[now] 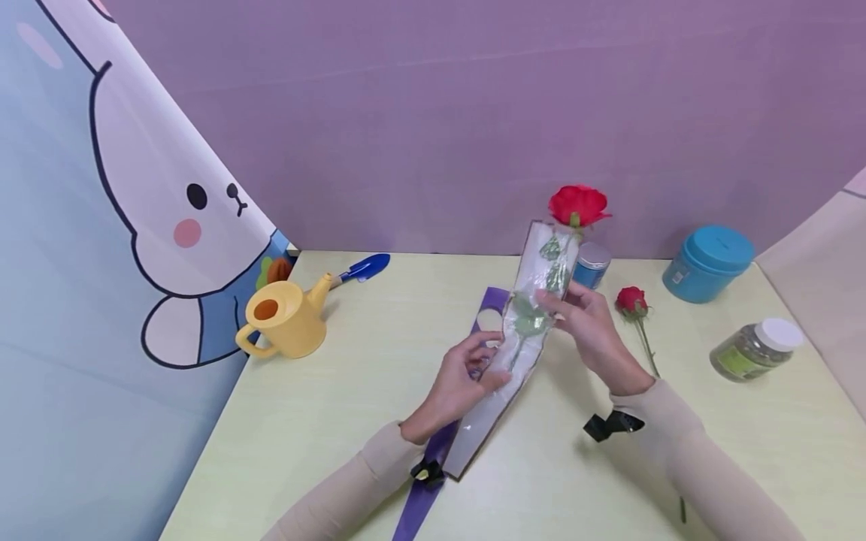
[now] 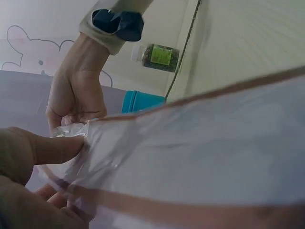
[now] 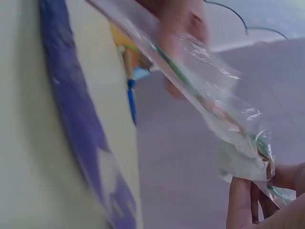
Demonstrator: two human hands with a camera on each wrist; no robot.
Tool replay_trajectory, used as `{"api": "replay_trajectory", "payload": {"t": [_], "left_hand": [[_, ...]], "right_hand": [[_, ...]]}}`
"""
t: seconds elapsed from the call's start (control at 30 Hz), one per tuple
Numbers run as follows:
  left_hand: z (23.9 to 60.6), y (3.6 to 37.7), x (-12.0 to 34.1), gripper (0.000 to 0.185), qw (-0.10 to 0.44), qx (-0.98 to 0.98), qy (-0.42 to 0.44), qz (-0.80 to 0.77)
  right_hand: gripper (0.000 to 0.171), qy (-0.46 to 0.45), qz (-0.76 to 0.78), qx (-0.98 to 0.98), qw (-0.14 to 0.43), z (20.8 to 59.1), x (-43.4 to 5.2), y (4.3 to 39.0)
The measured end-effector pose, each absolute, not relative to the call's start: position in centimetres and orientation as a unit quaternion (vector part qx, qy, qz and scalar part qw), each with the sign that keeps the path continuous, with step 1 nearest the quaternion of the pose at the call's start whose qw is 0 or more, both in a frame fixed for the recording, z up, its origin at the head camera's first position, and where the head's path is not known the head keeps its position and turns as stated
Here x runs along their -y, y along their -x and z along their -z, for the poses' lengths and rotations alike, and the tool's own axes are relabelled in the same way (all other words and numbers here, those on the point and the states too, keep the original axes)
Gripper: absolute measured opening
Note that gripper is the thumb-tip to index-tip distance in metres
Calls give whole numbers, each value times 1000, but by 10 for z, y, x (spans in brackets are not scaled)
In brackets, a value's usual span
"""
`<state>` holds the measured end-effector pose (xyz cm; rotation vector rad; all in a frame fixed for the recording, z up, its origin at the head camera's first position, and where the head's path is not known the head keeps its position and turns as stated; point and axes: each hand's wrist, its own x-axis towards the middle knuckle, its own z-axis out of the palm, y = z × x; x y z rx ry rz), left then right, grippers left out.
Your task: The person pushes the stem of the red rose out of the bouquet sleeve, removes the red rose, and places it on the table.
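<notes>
Left hand: the left hand [image 1: 460, 383] sat nearest me, at about 7 o'clock of the clear flower sleeve [image 1: 521, 330], its thumb and fingers pinched on the sleeve's lower part.
Right hand: the right hand [image 1: 591, 330] was at 3 o'clock of the sleeve, fingers curled onto its edge near the middle.
Sleeve: it was held up off the pale table [image 1: 352, 391], tilted toward 1 o'clock, with a red rose [image 1: 577, 204] poking out of the top and the stem and leaves showing through the film.
Purple sleeve: a second, purple wrapper [image 1: 433, 458] lay flat beneath, running from 7 o'clock up toward the middle.
Handling: to my eye the film was slippery and crinkly, so both pinches wanted to stay on the edges, clear of the leaves, keeping the bloom above the rim.
Right side: a loose rose [image 1: 632, 300] lay at 3 o'clock; a green-filled jar [image 1: 754, 349] beyond it.
Far edge: a teal tub [image 1: 707, 263] at 2 o'clock; a yellow watering can [image 1: 284, 319] and a blue trowel [image 1: 365, 267] at 10 o'clock.
</notes>
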<state>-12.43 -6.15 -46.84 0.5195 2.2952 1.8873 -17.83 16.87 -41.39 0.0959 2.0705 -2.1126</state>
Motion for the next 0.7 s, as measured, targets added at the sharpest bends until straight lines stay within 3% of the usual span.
{"api": "replay_trajectory", "payload": {"t": [0.17, 0.4, 0.53, 0.7], "left_hand": [[469, 122, 62, 56, 112, -751, -165, -630], [463, 126, 66, 69, 142, -738, -180, -635], [457, 132, 68, 80, 135, -745, -166, -632], [453, 141, 68, 65, 101, -737, -153, -650]], "right_hand": [[67, -44, 751, -657, 56, 402, -181, 185], [70, -35, 742, -667, 65, 399, -181, 183], [69, -29, 730, -680, 63, 401, -179, 181], [68, -24, 712, -699, 66, 403, -176, 180]]}}
